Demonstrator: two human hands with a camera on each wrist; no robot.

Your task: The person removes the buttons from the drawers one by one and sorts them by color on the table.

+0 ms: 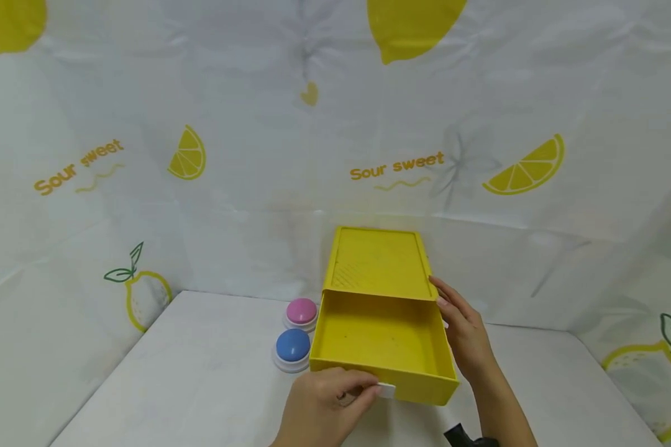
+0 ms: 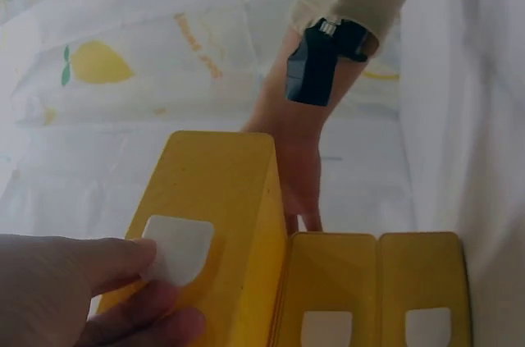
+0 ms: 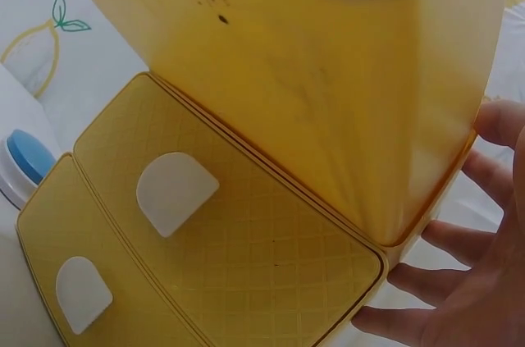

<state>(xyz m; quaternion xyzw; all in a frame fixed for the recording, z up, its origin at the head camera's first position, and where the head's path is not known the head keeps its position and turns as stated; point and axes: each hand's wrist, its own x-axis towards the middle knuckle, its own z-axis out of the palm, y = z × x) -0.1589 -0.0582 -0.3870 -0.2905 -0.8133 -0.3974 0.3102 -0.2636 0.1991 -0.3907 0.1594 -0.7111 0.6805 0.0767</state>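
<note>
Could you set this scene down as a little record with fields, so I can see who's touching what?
Main object: yellow, box-shaped, plastic-looking drawer cabinet
Top drawer: yellow, rectangular, pulled open
Lower drawers: two visible, yellow, closed, each with a white tab
Left hand: pinches the top drawer's flat white pull
Right hand: touches the cabinet's right side
Beside cabinet: round pink domed button and round blue domed button, both on white bases; blue nearer the person
Surface: white tabletop
Backdrop: white sheet with yellow lemon prints

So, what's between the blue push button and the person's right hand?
In the head view, the pulled-out yellow drawer lies between the blue push button and the right hand.
</note>
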